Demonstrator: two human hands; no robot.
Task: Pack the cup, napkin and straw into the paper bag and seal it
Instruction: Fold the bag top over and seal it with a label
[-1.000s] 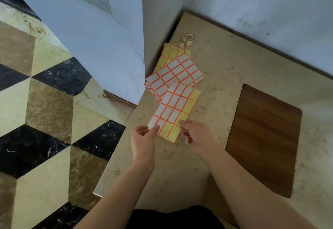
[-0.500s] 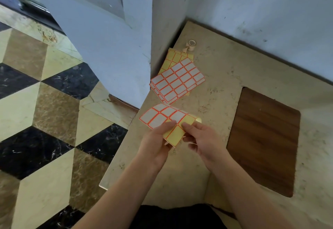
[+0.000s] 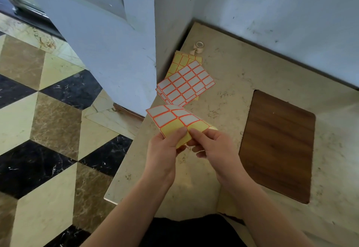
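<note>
Seemingly blank labels [image 3: 175,119], both hands [image 3: 191,149].

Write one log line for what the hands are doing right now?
left hand: holds bent yellow sticker sheet with orange-edged white labels | right hand: pinches its edge | spare label sheets: on beige stone counter

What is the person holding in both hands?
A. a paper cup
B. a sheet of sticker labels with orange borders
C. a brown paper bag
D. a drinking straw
B: the left hand and the right hand both pinch the near edge of a curled sheet of labels, white stickers with orange borders on yellow backing, above the stone counter; no cup, bag or straw is in view.
</note>
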